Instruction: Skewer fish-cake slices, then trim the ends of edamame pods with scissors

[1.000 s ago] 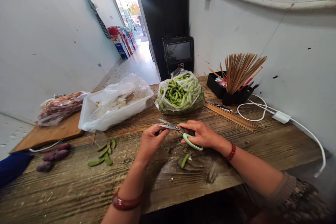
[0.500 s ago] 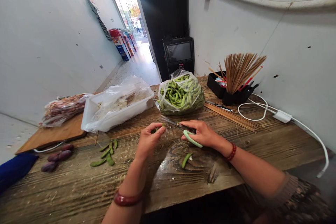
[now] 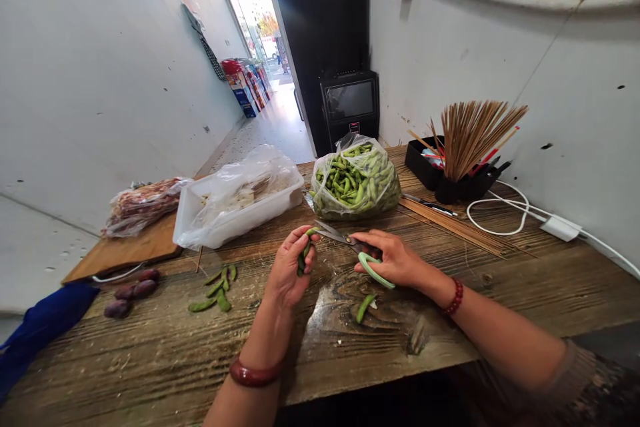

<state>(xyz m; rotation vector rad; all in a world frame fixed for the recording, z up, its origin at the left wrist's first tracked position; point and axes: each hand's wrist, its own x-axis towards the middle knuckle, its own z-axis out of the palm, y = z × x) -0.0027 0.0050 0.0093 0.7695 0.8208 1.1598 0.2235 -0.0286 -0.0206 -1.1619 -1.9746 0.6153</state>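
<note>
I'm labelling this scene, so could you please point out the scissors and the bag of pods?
Scissors (image 3: 349, 240), head view: at the pivot.
Bag of pods (image 3: 374, 191), head view: on its front wall.

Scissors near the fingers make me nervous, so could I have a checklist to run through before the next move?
1. Scissors held in the right hand: ok.
2. At least one green pod held in the left hand: ok.
3. Left fingertips well clear of the blades: not ok, close to the tips.
4. Blades touching the pod: cannot tell.
5. White adapter away from both hands: ok, far right.
</note>
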